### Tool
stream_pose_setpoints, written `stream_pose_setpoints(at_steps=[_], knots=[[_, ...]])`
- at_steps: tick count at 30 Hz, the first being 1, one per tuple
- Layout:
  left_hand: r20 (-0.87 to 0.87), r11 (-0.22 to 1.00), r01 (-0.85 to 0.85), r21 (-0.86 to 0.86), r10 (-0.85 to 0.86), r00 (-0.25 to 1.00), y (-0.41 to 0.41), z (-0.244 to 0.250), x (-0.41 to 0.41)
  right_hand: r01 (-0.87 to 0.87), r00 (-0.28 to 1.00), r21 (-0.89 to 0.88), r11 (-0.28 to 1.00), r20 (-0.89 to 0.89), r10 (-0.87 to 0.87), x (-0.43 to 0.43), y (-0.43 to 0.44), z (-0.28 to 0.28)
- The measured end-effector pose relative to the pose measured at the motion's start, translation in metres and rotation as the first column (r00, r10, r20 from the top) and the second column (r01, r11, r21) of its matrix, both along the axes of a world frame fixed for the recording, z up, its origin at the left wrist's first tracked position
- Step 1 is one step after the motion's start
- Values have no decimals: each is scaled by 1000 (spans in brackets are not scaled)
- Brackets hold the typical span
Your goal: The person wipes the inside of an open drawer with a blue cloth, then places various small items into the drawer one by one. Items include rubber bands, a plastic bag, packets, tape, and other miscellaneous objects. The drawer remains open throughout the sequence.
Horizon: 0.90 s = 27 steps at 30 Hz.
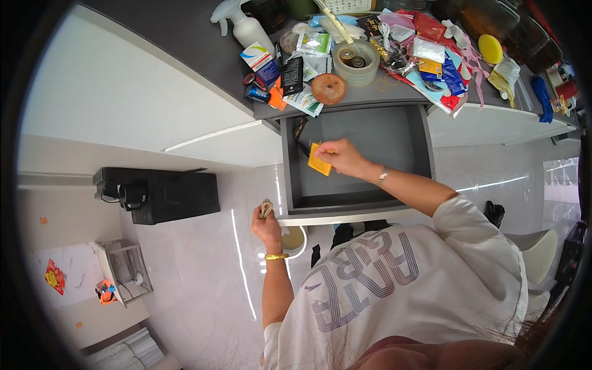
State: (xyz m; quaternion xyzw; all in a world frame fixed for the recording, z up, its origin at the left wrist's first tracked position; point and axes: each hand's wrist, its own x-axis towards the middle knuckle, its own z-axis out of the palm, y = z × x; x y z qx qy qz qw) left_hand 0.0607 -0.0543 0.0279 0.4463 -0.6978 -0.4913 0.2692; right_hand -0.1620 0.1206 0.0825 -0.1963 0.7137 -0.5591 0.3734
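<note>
An open grey drawer point(374, 126) is pulled out in front of me. Over its left part, my right hand point(346, 158) grips a flat yellow packet point(319, 161) by its edge. A narrow black packet point(300, 127) lies along the drawer's left wall, with another dark slim item partly hidden behind the yellow packet. My left hand point(267, 227), outside the drawer's front left corner, holds a coiled beige cord point(266, 209).
Clutter crowds the countertop: a white spray bottle point(249, 28), tape rolls point(356, 74), a round brown lid point(328, 89), batteries point(257, 94) and a heap of small packets point(430, 51). A black cabinet-like box point(180, 196) stands left; a bucket point(293, 240) sits below the drawer front.
</note>
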Motion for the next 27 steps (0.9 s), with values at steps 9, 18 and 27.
stream_pose_setpoints(at_steps=[9, 18, 27], knots=[[-27, 1000, -20, 11, 20, 999, -2, -12, 7, -6, 440, 4, 1000, -898, 6, -15, -19, 31], [-8, 1000, 20, 14, -20, 1000, 1, 4, -2, 237, 113, 39, 971, -993, 13, -80, -9, 45], [-18, 1000, 8, -26, -9, 1000, 5, 8, 1, 91, 325, -53, 994, -942, -80, -25, 69, 73]])
